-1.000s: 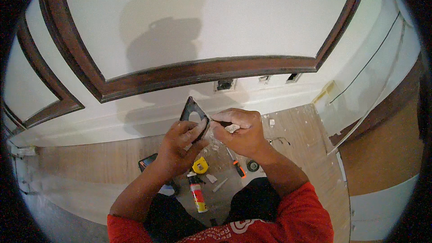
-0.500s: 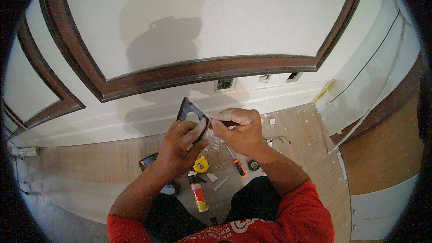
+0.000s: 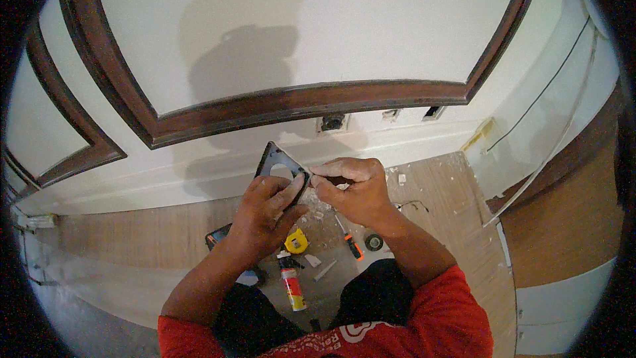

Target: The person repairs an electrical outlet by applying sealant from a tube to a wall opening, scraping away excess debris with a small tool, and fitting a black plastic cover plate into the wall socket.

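In front of the wall I hold a thin dark plate with a large round opening [image 3: 289, 153], its upper corner pointing at the wall. My left hand [image 3: 266, 209] is closed round its lower left part, with fingers lying over its face. At the plate's right corner, the thumb and fingers of my right hand [image 3: 354, 189] are pinched together. Whatever is between those fingertips is too small to make out. Pale dust coats the fingers of both hands.
A socket recess [image 3: 331, 122] opens in the wall beneath brown moulding [image 3: 305, 104]. On the wood-look floor lie a yellow tape measure [image 3: 297, 242], a spray can [image 3: 292, 290], a screwdriver [image 3: 352, 245], a black tape roll [image 3: 373, 242] and white debris. A cabinet [image 3: 563, 301] stands at right.
The plate has tilted slightly, so more of its face and round opening show. Both hands stay in almost the same place, the right one still pinched at the plate's corner.
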Motion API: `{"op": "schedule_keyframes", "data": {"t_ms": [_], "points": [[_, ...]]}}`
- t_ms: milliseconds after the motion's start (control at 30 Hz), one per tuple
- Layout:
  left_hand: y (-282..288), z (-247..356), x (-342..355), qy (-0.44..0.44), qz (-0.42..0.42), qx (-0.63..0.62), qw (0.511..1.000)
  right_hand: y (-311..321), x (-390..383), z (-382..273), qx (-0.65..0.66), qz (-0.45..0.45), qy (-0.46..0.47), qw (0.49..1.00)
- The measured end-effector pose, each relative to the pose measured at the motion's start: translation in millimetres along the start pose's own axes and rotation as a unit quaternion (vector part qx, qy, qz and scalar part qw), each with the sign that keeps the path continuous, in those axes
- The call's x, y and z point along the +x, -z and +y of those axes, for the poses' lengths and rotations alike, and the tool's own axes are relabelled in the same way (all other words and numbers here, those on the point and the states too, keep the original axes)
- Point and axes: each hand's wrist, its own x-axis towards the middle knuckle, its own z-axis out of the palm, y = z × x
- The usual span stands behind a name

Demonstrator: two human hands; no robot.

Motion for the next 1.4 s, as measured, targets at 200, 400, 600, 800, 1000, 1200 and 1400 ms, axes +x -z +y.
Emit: {"op": "schedule_keyframes", "data": {"t_ms": [200, 400, 600, 800, 1000, 1200, 1400], "points": [[6, 5, 0, 0.025, -0.03, -0.018, 0.999, 7, 4, 10, -0.022, -0.031, 0.079, 0.996], [7, 4, 1, 0.031, -0.07, 0.018, 0.997, 7, 6, 11, -0.052, -0.049, 0.088, 0.994], [3, 4, -1, 0.028, -0.076, 0.041, 0.996, -1, 5, 11, -0.08, -0.029, 0.094, 0.992], [2, 3, -3, 0.077, -0.103, 0.031, 0.991, -3, 4, 14, -0.061, 0.003, 0.095, 0.994], [6, 7, -1, 0.086, -0.017, -0.077, 0.993, 8, 8, 12, 0.015, -0.062, 0.053, 0.997], [8, 7, 0, 0.046, -0.069, 0.012, 0.997, 7, 6, 10, -0.058, -0.049, 0.095, 0.993], [8, 11, 0, 0.049, -0.08, 0.029, 0.995, -1, 3, 11, -0.057, -0.012, 0.071, 0.996]]}}
